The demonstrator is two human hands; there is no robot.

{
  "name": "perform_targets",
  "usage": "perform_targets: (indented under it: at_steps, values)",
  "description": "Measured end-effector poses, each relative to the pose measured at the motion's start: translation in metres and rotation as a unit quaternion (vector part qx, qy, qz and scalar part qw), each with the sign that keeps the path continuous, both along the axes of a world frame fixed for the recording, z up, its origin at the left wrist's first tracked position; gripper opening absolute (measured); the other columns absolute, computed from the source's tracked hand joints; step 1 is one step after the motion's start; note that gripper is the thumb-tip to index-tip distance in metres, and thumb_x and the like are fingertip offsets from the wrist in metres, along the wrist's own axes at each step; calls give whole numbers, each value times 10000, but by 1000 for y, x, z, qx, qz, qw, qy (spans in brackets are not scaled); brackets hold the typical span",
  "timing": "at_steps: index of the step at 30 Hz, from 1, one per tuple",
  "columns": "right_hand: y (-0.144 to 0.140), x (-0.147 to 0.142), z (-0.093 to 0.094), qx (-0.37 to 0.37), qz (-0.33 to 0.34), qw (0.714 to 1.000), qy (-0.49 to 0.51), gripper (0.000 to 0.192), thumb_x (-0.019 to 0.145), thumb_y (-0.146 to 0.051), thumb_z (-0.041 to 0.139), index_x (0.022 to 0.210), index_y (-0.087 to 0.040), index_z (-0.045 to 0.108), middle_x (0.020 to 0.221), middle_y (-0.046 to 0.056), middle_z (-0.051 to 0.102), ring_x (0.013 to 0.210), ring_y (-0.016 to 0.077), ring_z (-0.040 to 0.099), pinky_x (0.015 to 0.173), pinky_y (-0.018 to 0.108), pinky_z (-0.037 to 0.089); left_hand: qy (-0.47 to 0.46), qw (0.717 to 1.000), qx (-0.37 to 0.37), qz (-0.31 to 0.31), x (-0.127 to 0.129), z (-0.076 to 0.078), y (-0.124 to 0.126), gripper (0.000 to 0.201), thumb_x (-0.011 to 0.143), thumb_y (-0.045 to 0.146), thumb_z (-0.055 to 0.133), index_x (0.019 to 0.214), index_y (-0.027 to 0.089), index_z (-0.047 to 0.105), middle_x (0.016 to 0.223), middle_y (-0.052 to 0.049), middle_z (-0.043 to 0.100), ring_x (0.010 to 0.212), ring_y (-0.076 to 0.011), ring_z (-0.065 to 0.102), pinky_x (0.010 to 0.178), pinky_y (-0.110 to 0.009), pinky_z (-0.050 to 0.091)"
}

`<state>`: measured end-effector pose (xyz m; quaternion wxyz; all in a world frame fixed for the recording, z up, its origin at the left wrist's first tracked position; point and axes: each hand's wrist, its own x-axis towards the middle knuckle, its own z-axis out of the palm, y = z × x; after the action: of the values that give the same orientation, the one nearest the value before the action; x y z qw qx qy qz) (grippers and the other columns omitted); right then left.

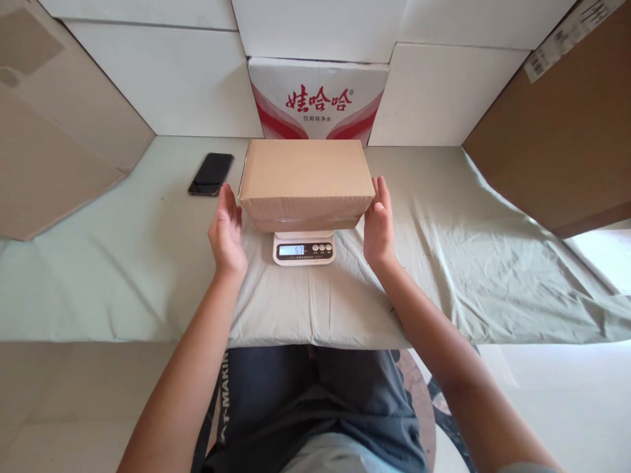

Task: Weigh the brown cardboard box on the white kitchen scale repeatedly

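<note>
A closed brown cardboard box [305, 171] sits on a small white kitchen scale [304, 259], in the middle of the cloth-covered table. The box covers most of the scale. Its lit display and round buttons show at the front. My left hand [227, 233] is upright at the box's left side, fingers stretched and a slight gap from the cardboard. On the opposite side, my right hand [379, 223] has its fingers extended along the box's right end. Whether its fingertips touch the box I cannot tell.
A black phone [211, 174] lies on the pale green cloth [162, 263], left of the box. Behind stands a white and red carton [320, 98] against white panels. Large cardboard sheets [59, 131] flank the table at left and right.
</note>
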<state>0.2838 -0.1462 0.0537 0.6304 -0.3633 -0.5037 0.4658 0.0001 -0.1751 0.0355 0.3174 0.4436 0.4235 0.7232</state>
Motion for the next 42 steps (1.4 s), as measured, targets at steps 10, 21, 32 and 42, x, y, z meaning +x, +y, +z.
perform_targets:
  at_steps: [10,21,32,42]
  values:
    - [12,-2,-8,-55,-51,995,61,799,838,-702,514,1533,-316,432,1765,-5,324,1683,238,236,1411,472,177,-34,999,-9,-10,-14,-23,25,663,969,729,458,1478,327,596,1721,-8,421,1645,-279,292,1362,-471,233]
    - [34,0,-26,-69,-43,994,72,646,853,-675,524,1399,-337,584,1624,-31,554,1603,272,403,1405,556,169,-29,999,-32,-13,-8,-22,33,866,840,859,510,1472,272,593,1702,-69,447,1606,-324,376,1351,-519,297]
    - [34,-1,-27,-68,-39,994,81,606,861,-650,526,1357,-311,606,1586,-8,594,1583,260,439,1402,511,203,-6,999,-47,-22,-14,-25,35,891,874,856,447,1534,264,533,1738,-76,383,1629,-304,331,1359,-486,268]
    - [40,-1,-33,-55,-34,996,62,555,887,-655,530,1317,-320,639,1584,-19,603,1617,240,390,1394,518,237,-20,999,-40,-12,-8,-25,35,786,899,851,412,1410,304,650,1669,-62,502,1602,-299,389,1334,-463,325]
